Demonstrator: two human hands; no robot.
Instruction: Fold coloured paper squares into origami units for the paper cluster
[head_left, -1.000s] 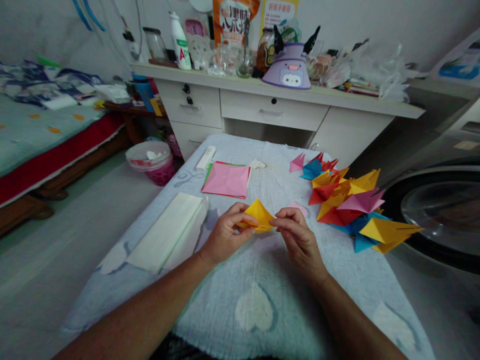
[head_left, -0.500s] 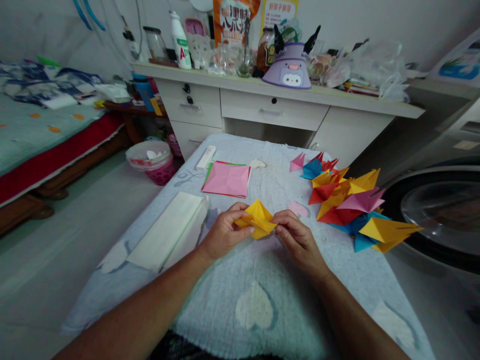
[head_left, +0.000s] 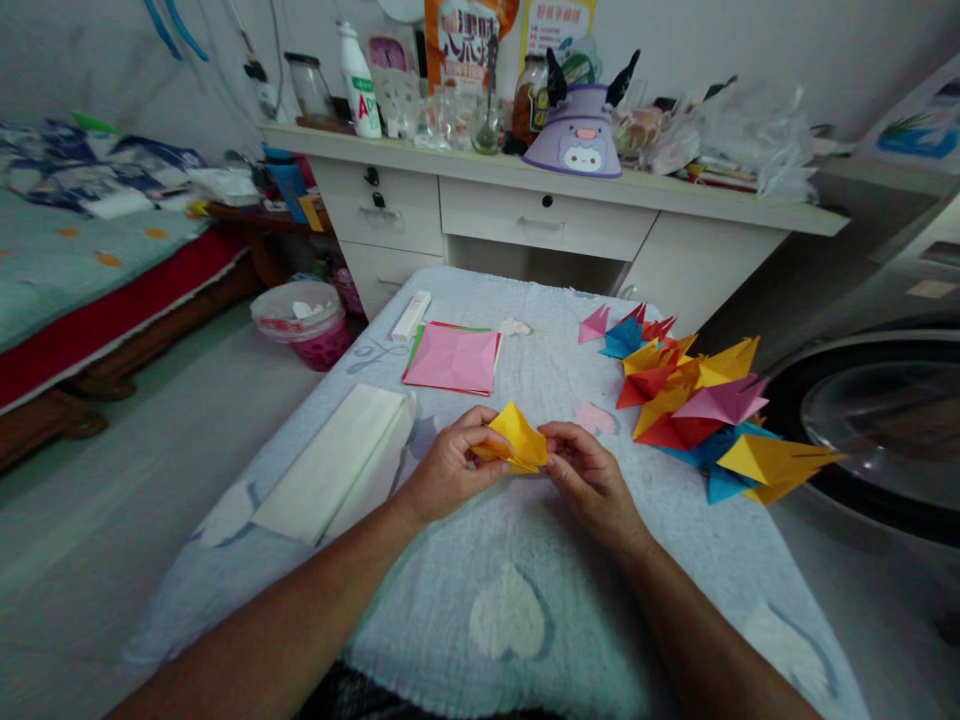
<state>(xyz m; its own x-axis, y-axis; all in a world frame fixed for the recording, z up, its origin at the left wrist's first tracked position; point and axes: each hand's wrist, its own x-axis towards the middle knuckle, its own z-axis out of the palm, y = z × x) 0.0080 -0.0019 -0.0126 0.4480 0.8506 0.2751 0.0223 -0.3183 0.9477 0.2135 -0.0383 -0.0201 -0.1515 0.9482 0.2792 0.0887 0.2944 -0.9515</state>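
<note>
A yellow origami paper (head_left: 519, 438), partly folded with a pointed top, is held between my two hands above the cloth-covered table. My left hand (head_left: 459, 462) pinches its left corner, thumb in front and fingers behind. At its right edge my right hand (head_left: 589, 472) is closed, thumb and forefinger on the paper. Beyond my left hand lies a stack of square coloured paper (head_left: 454, 358), pink on top. To the right of my right hand sits a pile of folded paper cranes (head_left: 686, 395) in yellow, red, blue and pink.
A long pale packet (head_left: 337, 460) lies left of my hands, and a small white box (head_left: 412, 316) near the table's far left. Behind stands a white desk (head_left: 551, 220) crowded with jars and bags. A bin (head_left: 304, 318) and a bed are left, a washing machine (head_left: 877, 430) right.
The yellow paper has gone from spread open to flatter, its front flap now folded down to a straight lower edge. Both hands have stayed nearly in place.
</note>
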